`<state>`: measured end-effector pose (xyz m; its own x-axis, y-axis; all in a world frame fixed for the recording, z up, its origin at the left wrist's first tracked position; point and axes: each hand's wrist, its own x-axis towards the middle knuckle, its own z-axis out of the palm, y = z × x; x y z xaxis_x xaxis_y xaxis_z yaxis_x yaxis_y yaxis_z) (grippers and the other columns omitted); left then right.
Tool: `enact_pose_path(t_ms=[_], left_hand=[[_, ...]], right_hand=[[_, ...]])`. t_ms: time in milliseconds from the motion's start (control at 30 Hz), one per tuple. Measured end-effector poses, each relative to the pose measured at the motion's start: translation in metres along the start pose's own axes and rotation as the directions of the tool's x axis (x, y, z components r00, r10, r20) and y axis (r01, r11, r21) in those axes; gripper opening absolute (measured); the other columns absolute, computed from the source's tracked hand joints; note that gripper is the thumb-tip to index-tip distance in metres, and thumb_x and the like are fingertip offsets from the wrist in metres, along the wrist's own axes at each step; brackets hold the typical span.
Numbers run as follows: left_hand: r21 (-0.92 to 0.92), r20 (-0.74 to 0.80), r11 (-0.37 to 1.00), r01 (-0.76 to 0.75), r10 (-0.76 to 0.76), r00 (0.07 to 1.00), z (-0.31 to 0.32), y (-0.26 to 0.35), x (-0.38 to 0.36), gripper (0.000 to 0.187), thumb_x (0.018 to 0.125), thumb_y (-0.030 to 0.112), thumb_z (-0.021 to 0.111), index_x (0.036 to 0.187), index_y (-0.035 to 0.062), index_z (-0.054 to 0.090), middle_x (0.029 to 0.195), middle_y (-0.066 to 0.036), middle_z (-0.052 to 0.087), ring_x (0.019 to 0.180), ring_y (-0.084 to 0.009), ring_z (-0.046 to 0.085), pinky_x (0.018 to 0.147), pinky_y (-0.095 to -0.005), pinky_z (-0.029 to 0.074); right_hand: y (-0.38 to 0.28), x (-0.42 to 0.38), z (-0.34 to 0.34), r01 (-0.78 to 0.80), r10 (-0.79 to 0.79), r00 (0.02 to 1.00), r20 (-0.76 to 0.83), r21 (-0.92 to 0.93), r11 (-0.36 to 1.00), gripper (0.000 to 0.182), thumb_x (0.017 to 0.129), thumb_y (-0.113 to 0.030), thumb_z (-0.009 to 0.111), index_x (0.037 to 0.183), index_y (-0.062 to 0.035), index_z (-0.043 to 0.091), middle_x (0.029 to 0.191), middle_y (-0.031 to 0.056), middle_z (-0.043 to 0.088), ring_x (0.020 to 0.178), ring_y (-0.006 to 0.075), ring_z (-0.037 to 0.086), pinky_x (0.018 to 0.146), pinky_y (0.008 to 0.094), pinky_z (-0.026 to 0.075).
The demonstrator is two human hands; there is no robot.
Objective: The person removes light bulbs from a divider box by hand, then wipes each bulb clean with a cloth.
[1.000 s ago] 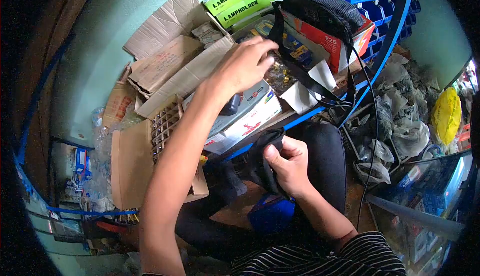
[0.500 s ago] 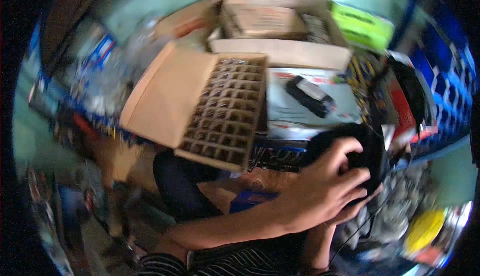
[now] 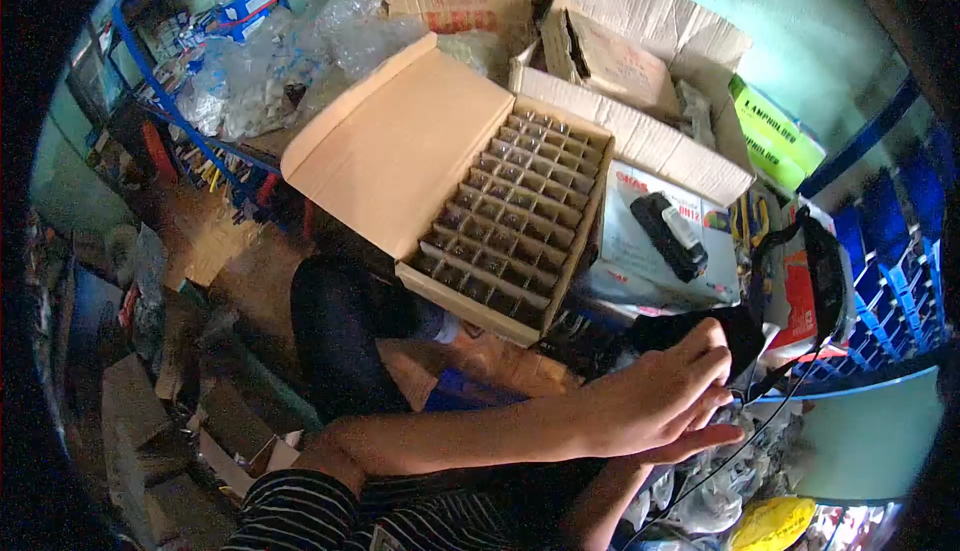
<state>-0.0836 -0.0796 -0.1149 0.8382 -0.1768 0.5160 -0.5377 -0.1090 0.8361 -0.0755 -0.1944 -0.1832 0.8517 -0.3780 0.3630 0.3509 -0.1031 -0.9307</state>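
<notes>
We have the dark, soft item (image 3: 675, 329) in our left hand (image 3: 665, 389), its fingers curled closely onto the near edge. Our right hand (image 3: 700, 443) lies just beneath, one finger stretched out; we can't tell whether its grip holds anything. We seem to be working the item two-handed, and any further move calls for clearance from the pale printed box (image 3: 625, 251) beyond. On that rests a black device (image 3: 655, 221), beside the open divided carton (image 3: 400, 141).

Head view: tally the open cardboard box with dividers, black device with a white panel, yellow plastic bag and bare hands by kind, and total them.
Open cardboard box with dividers: 1
Black device with a white panel: 1
Yellow plastic bag: 1
Bare hands: 2
Total: 5
</notes>
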Motion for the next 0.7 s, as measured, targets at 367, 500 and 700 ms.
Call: enact_pose_path(t_ms=[367, 500, 700], left_hand=[[0.431, 0.159, 0.881, -0.196, 0.139, 0.977, -0.004, 0.022, -0.008, 0.026, 0.094, 0.025, 0.055, 0.098, 0.0011, 0.047, 0.101, -0.016, 0.047, 0.051, -0.0304, 0.059, 0.045, -0.0388, 0.052], [0.391, 0.169, 0.903, -0.18, 0.122, 0.978, -0.001, 0.027, -0.023, 0.028, 0.093, 0.026, 0.055, 0.102, -0.0001, 0.048, 0.103, -0.015, 0.045, 0.062, -0.0282, 0.063, 0.047, -0.0362, 0.054], [0.095, 0.147, 0.945, -0.312, 0.297, 0.944, -0.062, 0.033, -0.016, 0.028, 0.09, 0.023, 0.067, 0.103, 0.0026, 0.053, 0.105, -0.013, 0.047, 0.081, -0.0255, 0.059, 0.064, -0.0328, 0.051]], right_hand=[[-0.015, -0.003, 0.01, 0.185, -0.129, 0.971, 0.199, -0.297, 0.937, 0.062, 0.084, -0.055, 0.049, 0.129, -0.0127, 0.046, 0.122, 0.0109, 0.053, 0.112, 0.0284, 0.053, 0.094, 0.0421, 0.038], [-0.02, -0.011, 0.014, 0.259, -0.145, 0.945, 0.292, -0.4, 0.879, 0.059, 0.083, -0.053, 0.051, 0.127, -0.013, 0.049, 0.118, 0.0109, 0.055, 0.109, 0.0285, 0.055, 0.091, 0.042, 0.039], [-0.03, -0.011, 0.018, 0.36, -0.165, 0.896, 0.412, -0.457, 0.813, 0.054, 0.082, -0.049, 0.054, 0.123, -0.0134, 0.052, 0.114, 0.0107, 0.057, 0.104, 0.0285, 0.057, 0.087, 0.0419, 0.042]])
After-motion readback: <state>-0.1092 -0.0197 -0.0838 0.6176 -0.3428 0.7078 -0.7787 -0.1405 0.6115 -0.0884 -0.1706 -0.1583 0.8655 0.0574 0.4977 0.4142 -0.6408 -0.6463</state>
